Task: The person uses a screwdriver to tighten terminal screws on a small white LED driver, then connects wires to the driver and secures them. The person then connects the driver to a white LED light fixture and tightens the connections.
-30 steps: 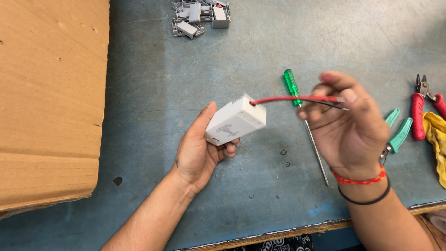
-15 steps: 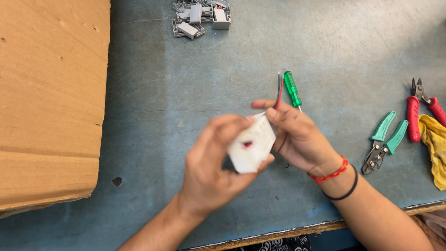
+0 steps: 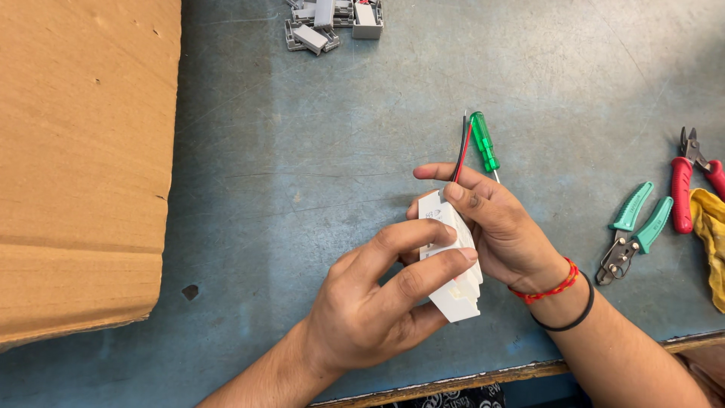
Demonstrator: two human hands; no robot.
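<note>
Holding a white plastic module [image 3: 453, 264] above the blue-grey desk [image 3: 302, 174], I have both hands on it. My left hand [image 3: 370, 310] curls its fingers over the module's face in a closed grip, and my right hand [image 3: 498, 227] clasps the module from behind, with red and black wires [image 3: 461, 147] rising past its index finger. A green screwdriver [image 3: 483, 142] lies just beyond, green pliers [image 3: 633, 230] to the right, cardboard [image 3: 83, 159] on the left.
</note>
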